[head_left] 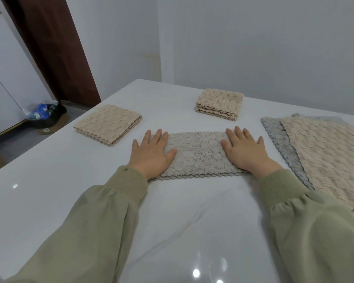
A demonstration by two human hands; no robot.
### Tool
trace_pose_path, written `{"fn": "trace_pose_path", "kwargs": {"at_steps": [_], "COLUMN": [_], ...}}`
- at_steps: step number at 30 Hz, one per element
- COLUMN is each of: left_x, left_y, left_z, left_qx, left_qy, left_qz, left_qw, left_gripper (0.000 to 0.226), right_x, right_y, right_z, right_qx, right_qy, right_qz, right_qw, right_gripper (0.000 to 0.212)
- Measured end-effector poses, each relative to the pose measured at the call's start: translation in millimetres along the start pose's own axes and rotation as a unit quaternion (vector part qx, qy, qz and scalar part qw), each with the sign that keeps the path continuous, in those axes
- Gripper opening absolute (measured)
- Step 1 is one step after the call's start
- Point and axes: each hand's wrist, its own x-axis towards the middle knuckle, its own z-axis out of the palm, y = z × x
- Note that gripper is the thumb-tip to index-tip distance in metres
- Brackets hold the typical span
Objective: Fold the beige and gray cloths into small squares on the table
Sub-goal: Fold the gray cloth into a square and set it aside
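A gray cloth [196, 154] lies folded into a long strip in the middle of the white table [182, 221]. My left hand [151, 152] presses flat on its left end and my right hand [245, 150] presses flat on its right end, fingers straight. Two beige cloths sit folded into squares: one at the left [108, 123], one at the back [220, 104]. At the right an unfolded beige cloth [327, 156] lies on top of an unfolded gray cloth [282, 144].
The table's left edge drops to a floor with a black bag of rubbish [47, 115]. A brown door [53, 48] and white walls stand behind.
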Motion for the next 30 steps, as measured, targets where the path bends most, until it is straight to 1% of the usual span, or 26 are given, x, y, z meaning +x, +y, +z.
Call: {"fn": "trace_pose_path", "kwargs": {"at_steps": [2,4,6,8,10,11,12,14,17,20,23,26,27,29,30], "left_x": [-1.2,-1.3,-1.3,-2.0,-3.4,-4.0,-4.8,-5.4,-4.6,-4.7,-5.4,-4.5,-4.3,-4.6,-5.5], "left_y": [0.2,-0.4,-0.5,-0.1,0.5,0.9,1.2,1.7,0.8,0.5,1.6,0.5,-0.2,-0.4,0.3], "left_z": [0.6,1.2,1.6,0.9,-0.7,-1.4,-1.9,-2.1,-1.5,-1.6,-0.8,-1.0,-0.9,-1.0,-2.1], "left_qx": [-0.007,-0.011,-0.016,-0.025,-0.030,-0.026,-0.018,-0.004,0.003,0.022,0.030,-0.005,-0.015,-0.028,-0.038], "left_qy": [0.011,0.021,0.032,0.061,0.088,0.094,0.093,0.078,0.038,0.018,0.014,0.013,0.013,0.025,0.043], "left_qz": [-0.004,-0.005,-0.004,0.002,0.025,0.042,0.058,0.075,0.076,0.079,0.086,0.087,0.087,0.089,0.091], "left_qw": [1.000,1.000,0.999,0.998,0.995,0.994,0.994,0.994,0.996,0.996,0.996,0.996,0.996,0.995,0.994], "left_gripper": [0.066,0.065,0.065,0.063,0.061,0.061,0.061,0.063,0.068,0.072,0.075,0.075,0.076,0.076,0.075], "right_x": [2.8,8.2,13.1,17.2,20.7,22.7,24.3,24.6,23.6,20.7,16.2,6.3,2.4,-7.1,-12.5], "right_y": [0.2,6.7,18.3,30.1,36.4,37.2,37.2,35.9,35.1,31.8,29.0,21.5,16.5,2.5,-5.5], "right_z": [1.1,0.2,-1.7,-1.8,-1.0,0.4,1.6,1.3,0.0,-3.2,-6.9,-16.3,-22.0,-38.7,-48.5], "right_qx": [0.021,0.080,0.149,0.172,0.147,0.122,0.099,0.095,0.127,0.153,0.208,0.302,0.334,0.391,0.414], "right_qy": [0.020,0.081,0.156,0.187,0.170,0.152,0.132,0.116,0.132,0.149,0.166,0.173,0.176,0.172,0.164], "right_qz": [-0.002,-0.003,0.003,0.008,0.023,0.031,0.038,0.050,0.053,0.065,0.065,0.047,0.035,0.008,-0.013], "right_qw": [1.000,0.993,0.976,0.967,0.974,0.980,0.986,0.988,0.982,0.975,0.962,0.936,0.925,0.904,0.895], "right_gripper": [0.058,0.048,0.035,0.029,0.025,0.028,0.035,0.046,0.045,0.036,0.017,0.005,0.003,0.008,0.011]}}
